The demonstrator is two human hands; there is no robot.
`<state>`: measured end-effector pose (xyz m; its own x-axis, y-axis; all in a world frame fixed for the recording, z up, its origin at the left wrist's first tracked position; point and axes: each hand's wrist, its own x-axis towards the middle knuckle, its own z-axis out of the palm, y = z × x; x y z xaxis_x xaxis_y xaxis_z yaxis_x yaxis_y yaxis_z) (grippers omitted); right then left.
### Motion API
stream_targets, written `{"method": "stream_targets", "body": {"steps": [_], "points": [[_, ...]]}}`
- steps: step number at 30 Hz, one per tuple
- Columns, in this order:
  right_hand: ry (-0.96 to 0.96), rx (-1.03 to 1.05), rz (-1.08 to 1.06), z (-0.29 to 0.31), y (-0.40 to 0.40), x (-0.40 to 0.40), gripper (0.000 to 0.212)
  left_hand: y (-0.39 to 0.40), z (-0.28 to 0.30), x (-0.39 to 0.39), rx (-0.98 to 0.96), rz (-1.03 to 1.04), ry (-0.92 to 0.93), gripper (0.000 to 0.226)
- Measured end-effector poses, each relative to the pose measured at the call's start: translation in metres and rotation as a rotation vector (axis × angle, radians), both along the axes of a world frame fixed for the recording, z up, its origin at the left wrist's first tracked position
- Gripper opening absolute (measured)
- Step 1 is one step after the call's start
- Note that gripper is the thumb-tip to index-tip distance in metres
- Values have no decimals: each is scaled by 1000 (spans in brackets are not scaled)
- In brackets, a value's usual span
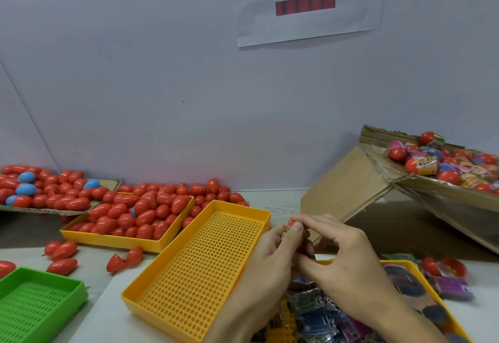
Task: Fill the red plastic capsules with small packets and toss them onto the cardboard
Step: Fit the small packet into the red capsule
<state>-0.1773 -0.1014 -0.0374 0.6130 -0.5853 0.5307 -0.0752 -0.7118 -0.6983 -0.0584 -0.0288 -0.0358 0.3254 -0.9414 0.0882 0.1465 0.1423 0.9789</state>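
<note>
Red capsule [292,224], mostly hidden: your left hand [272,256] and right hand [340,250] both pinch it above the tabletop's near edge. Packets [318,313] beneath sit half covered by your wrists; the cardboard [348,186] runs off the right edge.

Person's two hands, head view. The left hand [266,259] and right hand [341,253] are bare, without gloves, rings or visible markings. Fingernails are short and unpainted. Both forearms are uncovered to the lower frame edge; wrists apparently carry no watch or band, though motion blur limits certainty.
</note>
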Motion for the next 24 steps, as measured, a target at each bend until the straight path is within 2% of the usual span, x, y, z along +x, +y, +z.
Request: {"method": "stream_targets", "body": {"steps": [6,14,20,24], "points": [[-57,86,26,1,4,1,51,0,4,0,-7,-71,191,34],[-17,-38,-72,0,0,0,43,0,5,4,9,30,26,39],[-87,-19,-33,4,5,1,32,1,9,3,38,27,175,42],[-27,-33,-70,3,3,1,28,-4,6,6,36,160,77,33]]}}
